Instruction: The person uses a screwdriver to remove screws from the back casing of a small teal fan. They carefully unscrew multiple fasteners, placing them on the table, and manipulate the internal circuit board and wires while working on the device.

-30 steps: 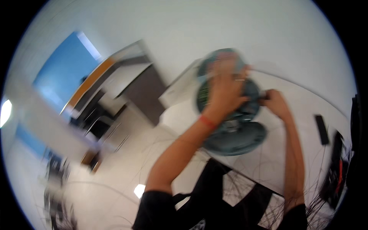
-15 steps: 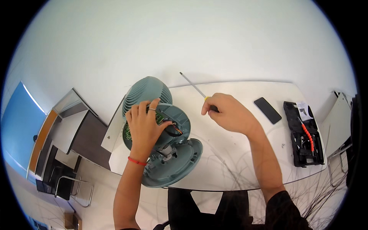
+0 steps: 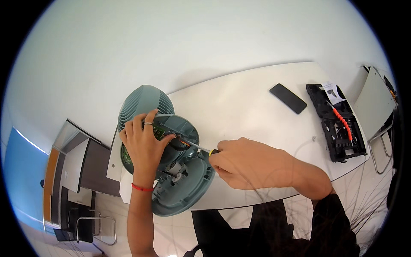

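A grey-green ribbed appliance housing [image 3: 145, 100] lies on the table's left side, its round base [image 3: 192, 128] facing me. My left hand [image 3: 143, 141] grips a green circuit board [image 3: 158, 132] inside the base, thumb beside the orange and black wires [image 3: 184, 144]. Wrapped round the handle of a screwdriver [image 3: 196, 145], my right hand [image 3: 252, 165] is closed. The shaft points left into the base, its tip close to my left thumb. Hanging open toward me is a matching cover [image 3: 188, 192] with a small motor [image 3: 173, 168] near its inner edge.
On the right of the white table [image 3: 239, 94] are a black phone [image 3: 288, 98] and an open black tool case [image 3: 338, 143] with a red flexible shaft [image 3: 341, 122] across it. A wall borders the far edge. Chairs [image 3: 85, 227] stand at lower left.
My right hand has swung the screwdriver down and left, from pointing at the wall to inside the base. My left hand stays on the board. The whole view has shifted and tilted.
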`<state>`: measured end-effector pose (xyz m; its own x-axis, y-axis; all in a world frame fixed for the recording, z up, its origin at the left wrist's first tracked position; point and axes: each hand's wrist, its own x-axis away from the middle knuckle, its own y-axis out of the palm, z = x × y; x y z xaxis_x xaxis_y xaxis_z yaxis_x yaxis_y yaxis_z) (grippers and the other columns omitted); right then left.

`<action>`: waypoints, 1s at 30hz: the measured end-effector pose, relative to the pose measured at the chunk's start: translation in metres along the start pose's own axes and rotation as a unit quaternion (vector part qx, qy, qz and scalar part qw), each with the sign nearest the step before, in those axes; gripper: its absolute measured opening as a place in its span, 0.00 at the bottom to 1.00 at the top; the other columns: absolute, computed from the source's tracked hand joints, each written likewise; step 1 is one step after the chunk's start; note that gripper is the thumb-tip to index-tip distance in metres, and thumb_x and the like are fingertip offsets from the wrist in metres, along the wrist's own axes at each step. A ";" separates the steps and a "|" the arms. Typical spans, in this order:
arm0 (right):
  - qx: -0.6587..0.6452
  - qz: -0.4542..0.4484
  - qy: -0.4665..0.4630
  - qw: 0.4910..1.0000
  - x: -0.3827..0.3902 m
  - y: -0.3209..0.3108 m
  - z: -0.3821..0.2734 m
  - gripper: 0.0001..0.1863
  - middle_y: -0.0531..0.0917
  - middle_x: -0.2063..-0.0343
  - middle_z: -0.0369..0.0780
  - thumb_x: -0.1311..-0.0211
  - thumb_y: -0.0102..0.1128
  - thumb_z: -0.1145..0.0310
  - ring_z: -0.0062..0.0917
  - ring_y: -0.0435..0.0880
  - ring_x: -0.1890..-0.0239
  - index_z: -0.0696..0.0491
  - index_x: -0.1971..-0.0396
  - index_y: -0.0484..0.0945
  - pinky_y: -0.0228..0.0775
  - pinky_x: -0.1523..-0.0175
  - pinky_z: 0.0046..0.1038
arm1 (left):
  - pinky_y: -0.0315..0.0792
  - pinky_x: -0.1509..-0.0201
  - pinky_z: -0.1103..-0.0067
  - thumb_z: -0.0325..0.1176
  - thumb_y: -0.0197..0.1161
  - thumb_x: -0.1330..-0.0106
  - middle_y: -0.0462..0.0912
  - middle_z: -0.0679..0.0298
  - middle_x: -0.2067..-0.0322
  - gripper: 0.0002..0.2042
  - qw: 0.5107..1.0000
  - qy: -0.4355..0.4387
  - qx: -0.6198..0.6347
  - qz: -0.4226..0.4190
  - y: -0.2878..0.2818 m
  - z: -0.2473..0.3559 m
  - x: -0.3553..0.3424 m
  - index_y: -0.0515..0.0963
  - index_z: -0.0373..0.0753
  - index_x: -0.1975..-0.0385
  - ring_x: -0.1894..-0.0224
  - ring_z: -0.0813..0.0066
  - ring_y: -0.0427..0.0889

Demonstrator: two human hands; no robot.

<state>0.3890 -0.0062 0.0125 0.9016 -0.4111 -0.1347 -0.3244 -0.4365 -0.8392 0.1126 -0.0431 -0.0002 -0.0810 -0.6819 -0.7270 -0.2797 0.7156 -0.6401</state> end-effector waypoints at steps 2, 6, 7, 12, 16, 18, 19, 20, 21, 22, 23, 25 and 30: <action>-0.001 -0.002 -0.006 1.000 -0.003 0.002 -0.001 0.10 0.80 0.71 0.58 0.41 0.52 0.74 0.53 0.83 0.67 0.66 0.76 0.78 0.77 0.60 0.46 | 0.63 0.45 0.66 0.44 0.85 0.66 0.79 0.70 0.51 0.41 1.000 0.005 -0.003 -0.009 -0.001 0.001 -0.001 0.79 0.49 0.43 0.48 0.65 0.74; -0.007 0.022 -0.029 0.999 -0.007 0.007 0.002 0.10 0.81 0.73 0.58 0.43 0.53 0.75 0.52 0.85 0.68 0.66 0.78 0.79 0.79 0.61 0.45 | 0.62 0.44 0.67 0.44 0.85 0.65 0.79 0.70 0.50 0.41 1.000 0.005 -0.003 -0.019 -0.003 0.004 -0.002 0.79 0.49 0.43 0.47 0.66 0.74; -0.009 0.023 -0.030 0.999 -0.007 0.008 0.003 0.10 0.82 0.74 0.58 0.44 0.54 0.75 0.52 0.85 0.68 0.66 0.78 0.80 0.80 0.61 0.45 | 0.62 0.44 0.67 0.43 0.85 0.65 0.79 0.70 0.50 0.41 1.000 0.007 -0.003 -0.018 -0.003 0.004 -0.002 0.79 0.50 0.43 0.47 0.66 0.74; -0.006 0.042 -0.032 0.999 -0.005 0.014 0.003 0.10 0.82 0.75 0.57 0.45 0.55 0.74 0.51 0.86 0.69 0.66 0.77 0.81 0.80 0.61 0.44 | 0.62 0.43 0.66 0.43 0.85 0.65 0.78 0.69 0.49 0.41 1.000 0.006 -0.008 -0.018 -0.002 0.002 0.000 0.79 0.51 0.42 0.46 0.65 0.74; -0.010 0.033 -0.032 0.999 -0.009 0.019 0.003 0.10 0.83 0.74 0.57 0.45 0.56 0.74 0.51 0.86 0.69 0.66 0.76 0.81 0.80 0.61 0.45 | 0.63 0.42 0.66 0.42 0.85 0.64 0.78 0.69 0.49 0.40 1.000 0.001 -0.006 -0.027 -0.002 0.003 -0.001 0.79 0.51 0.42 0.46 0.65 0.74; -0.010 0.047 -0.029 0.998 -0.010 0.024 0.004 0.10 0.83 0.73 0.58 0.46 0.56 0.74 0.52 0.86 0.69 0.66 0.76 0.82 0.80 0.61 0.45 | 0.63 0.42 0.66 0.42 0.85 0.64 0.78 0.69 0.49 0.40 1.000 0.001 -0.007 -0.026 -0.002 0.003 0.000 0.79 0.51 0.42 0.46 0.64 0.74; -0.010 0.055 -0.029 0.998 -0.010 0.026 0.004 0.10 0.83 0.73 0.58 0.46 0.56 0.74 0.52 0.86 0.68 0.66 0.76 0.82 0.80 0.61 0.45 | 0.63 0.42 0.66 0.42 0.85 0.64 0.78 0.69 0.49 0.40 1.000 0.001 -0.010 -0.025 -0.003 0.004 0.000 0.79 0.51 0.42 0.46 0.64 0.74; -0.008 0.048 -0.027 0.998 -0.010 0.025 0.004 0.10 0.83 0.73 0.58 0.46 0.56 0.74 0.52 0.86 0.68 0.66 0.76 0.82 0.81 0.61 0.45 | 0.63 0.42 0.66 0.42 0.85 0.64 0.78 0.69 0.49 0.40 1.000 0.001 -0.013 -0.024 -0.003 0.004 0.000 0.79 0.51 0.42 0.46 0.64 0.74; -0.004 0.040 -0.023 0.999 -0.010 0.025 0.003 0.10 0.83 0.73 0.58 0.46 0.56 0.74 0.52 0.86 0.68 0.66 0.76 0.82 0.81 0.61 0.45 | 0.63 0.42 0.66 0.42 0.85 0.64 0.78 0.69 0.49 0.40 1.000 0.000 -0.012 -0.024 -0.003 0.004 0.000 0.79 0.51 0.42 0.46 0.64 0.74; -0.001 0.032 -0.019 0.999 -0.011 0.024 0.003 0.10 0.83 0.73 0.58 0.46 0.57 0.74 0.52 0.86 0.68 0.66 0.76 0.82 0.81 0.61 0.44 | 0.63 0.41 0.66 0.42 0.85 0.64 0.78 0.69 0.49 0.40 1.000 -0.002 -0.011 -0.024 -0.002 0.004 0.000 0.79 0.51 0.42 0.46 0.64 0.74; 0.002 0.029 -0.017 0.999 -0.011 0.023 0.002 0.10 0.83 0.73 0.58 0.46 0.57 0.74 0.52 0.86 0.68 0.66 0.76 0.82 0.81 0.61 0.44 | 0.63 0.41 0.66 0.42 0.85 0.64 0.78 0.69 0.50 0.40 1.000 -0.003 -0.011 -0.024 -0.002 0.004 0.000 0.79 0.51 0.42 0.46 0.64 0.74; 0.006 0.022 -0.015 1.000 -0.012 0.022 0.002 0.10 0.83 0.73 0.58 0.46 0.57 0.74 0.52 0.86 0.68 0.66 0.76 0.82 0.81 0.61 0.43 | 0.63 0.41 0.66 0.42 0.85 0.63 0.77 0.69 0.50 0.40 1.000 -0.004 -0.013 -0.024 -0.002 0.003 0.001 0.79 0.52 0.42 0.46 0.64 0.74; -0.004 0.047 -0.022 0.999 -0.011 0.026 0.002 0.10 0.83 0.73 0.58 0.46 0.58 0.74 0.51 0.87 0.68 0.65 0.77 0.82 0.82 0.62 0.43 | 0.63 0.41 0.66 0.43 0.85 0.63 0.77 0.70 0.50 0.40 0.999 -0.007 -0.019 -0.028 -0.002 0.003 0.000 0.78 0.52 0.42 0.47 0.65 0.74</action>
<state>0.3712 -0.0119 -0.0086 0.8787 -0.4147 -0.2364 -0.4106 -0.4042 -0.8173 0.1158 -0.0444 0.0002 -0.0513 -0.7186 -0.6936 -0.3191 0.6699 -0.6704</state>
